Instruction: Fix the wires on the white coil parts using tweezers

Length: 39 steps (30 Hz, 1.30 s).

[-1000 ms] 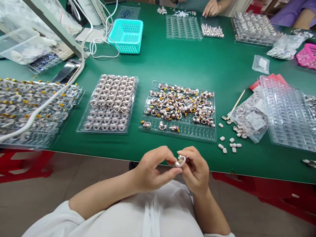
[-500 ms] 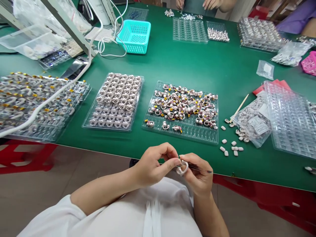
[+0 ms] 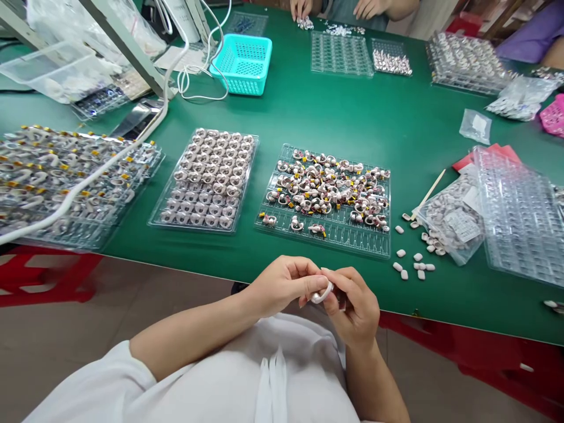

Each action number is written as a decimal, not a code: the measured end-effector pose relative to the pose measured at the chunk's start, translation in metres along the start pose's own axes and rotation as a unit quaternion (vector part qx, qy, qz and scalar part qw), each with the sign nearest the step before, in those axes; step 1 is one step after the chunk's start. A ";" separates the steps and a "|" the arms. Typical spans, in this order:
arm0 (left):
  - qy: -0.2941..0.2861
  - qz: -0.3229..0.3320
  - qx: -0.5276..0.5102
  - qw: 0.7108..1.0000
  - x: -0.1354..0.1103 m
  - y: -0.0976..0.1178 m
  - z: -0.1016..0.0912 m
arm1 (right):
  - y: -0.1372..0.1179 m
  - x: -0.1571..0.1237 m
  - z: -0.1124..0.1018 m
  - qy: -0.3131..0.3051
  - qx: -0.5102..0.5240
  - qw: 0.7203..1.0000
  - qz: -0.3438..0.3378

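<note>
Just beyond the table's front edge, my left hand (image 3: 286, 288) and my right hand (image 3: 356, 305) meet around a small white ring-shaped part (image 3: 325, 292). Thumb and fingers of my left hand pinch its left side. My right hand is closed against its right side, and a dark, shiny thing shows between those fingers, too covered to name. Straight ahead lies a clear tray (image 3: 291, 238) heaped with similar ring parts bearing yellow tabs and coloured wires. Small pale caps (image 3: 418, 257) are scattered right of that tray.
Left are a tray of neat pale parts (image 3: 207, 176) and stacked trays (image 3: 79, 188), crossed by a white cable (image 3: 83, 188). A turquoise basket (image 3: 241, 64) stands behind. Right are a bag of caps (image 3: 453, 220) and clear trays (image 3: 520, 217). Another person's hands (image 3: 372, 8) work across the table.
The ring part has turned and sits deeper between my fingers. The thin metal tool that stuck out by my right hand no longer shows clearly. Across the table, a person's hand has reached some small parts.
</note>
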<state>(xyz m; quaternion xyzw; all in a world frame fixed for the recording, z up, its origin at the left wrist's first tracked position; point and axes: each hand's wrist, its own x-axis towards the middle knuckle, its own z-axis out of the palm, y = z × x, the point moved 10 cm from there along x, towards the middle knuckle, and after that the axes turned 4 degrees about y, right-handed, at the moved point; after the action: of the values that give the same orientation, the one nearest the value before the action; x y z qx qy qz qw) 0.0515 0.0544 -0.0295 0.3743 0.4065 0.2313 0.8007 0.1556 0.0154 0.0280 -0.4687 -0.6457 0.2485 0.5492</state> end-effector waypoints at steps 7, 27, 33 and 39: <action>0.000 -0.019 -0.033 0.999 -0.001 -0.008 0.001 | -0.003 0.000 0.003 -0.046 -0.014 0.998 -0.033; -0.100 0.368 0.073 0.921 -0.026 0.034 0.022 | -0.010 -0.013 -0.002 0.091 0.006 0.995 -0.040; -0.083 0.401 0.059 0.910 -0.033 0.036 0.020 | -0.018 -0.010 -0.002 0.120 -0.028 0.991 -0.060; -0.048 0.289 0.065 0.954 -0.024 0.022 0.013 | -0.019 -0.009 0.002 0.121 -0.037 0.991 -0.050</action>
<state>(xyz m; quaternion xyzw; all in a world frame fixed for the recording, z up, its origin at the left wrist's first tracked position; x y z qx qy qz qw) 0.0477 0.0462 0.0039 0.5374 0.2565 0.4078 0.6922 0.1468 -0.0006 0.0388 -0.4823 -0.6059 0.1377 0.6175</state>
